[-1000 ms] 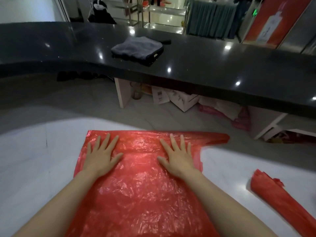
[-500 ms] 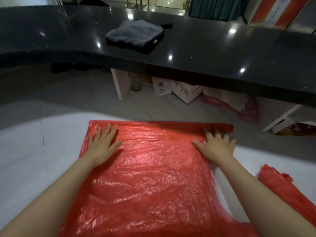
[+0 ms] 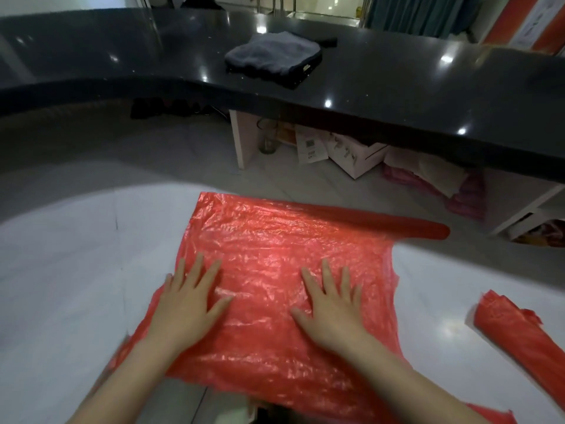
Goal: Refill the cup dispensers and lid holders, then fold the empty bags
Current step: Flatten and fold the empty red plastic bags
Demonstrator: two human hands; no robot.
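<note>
Two bare hands press flat on a red plastic bag (image 3: 275,270) spread across a pale work surface (image 3: 61,270), the left hand (image 3: 186,304) near the bag's left edge and the right hand (image 3: 333,310) toward its middle, fingers splayed and palms down, gripping nothing. The bag lies directly in front of the person, wrinkled but mostly flat, with one handle strip (image 3: 397,226) reaching out from its far right corner. It appears empty, so the refilling part of the job looks finished for this bag and the folding stage is in hand; the hands seem to be smoothing air and creases out of the film. The next move likely calls for pinching one edge and bringing it over in a straight fold, with the other hand pinning the thin, slippery plastic so it does not slide. A second red bag (image 3: 519,341), already folded into a narrow bundle, lies well apart on the right. Beyond the work surface runs a dark counter (image 3: 397,87) bearing a folded grey cloth (image 3: 272,53). Beneath it sit cardboard boxes (image 3: 351,154) and a clear jar (image 3: 267,142); what they hold cannot be made out.
</note>
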